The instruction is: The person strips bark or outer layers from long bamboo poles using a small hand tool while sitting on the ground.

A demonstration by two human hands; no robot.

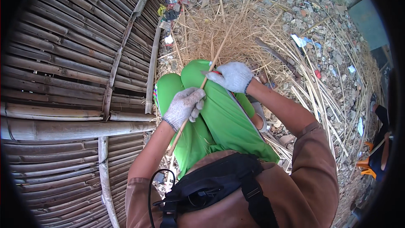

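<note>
Straw [253,31] lies thick on the ground in front of a person with bent knees and bright green pants [228,114]. A long, thin, tan stick [219,50] runs at a slant over the pants, with its far end over the straw and its near end close to the person's body.

The left hand [183,105], in a white glove, is curled around the stick and grips it. The right hand [233,76], also gloved, is closed on what looks like a small knife [217,72] with a bit of red on it. Its tip is at the stick, just past the left hand. It is hard to tell if the right fingers touch the stick too. A wall of bamboo poles [76,126] stands on the left.

Some things could go wrong here. If the knife slipped off the smooth stick toward the body, it could hit the left fingers, because they are so near. A thin glove may not stop it. The knife could also poke the pants or the knee, since the stick has only a leg under it. The stick could roll if the left hand got loose. Pushing too hard might snap it, because it is so thin.
</note>
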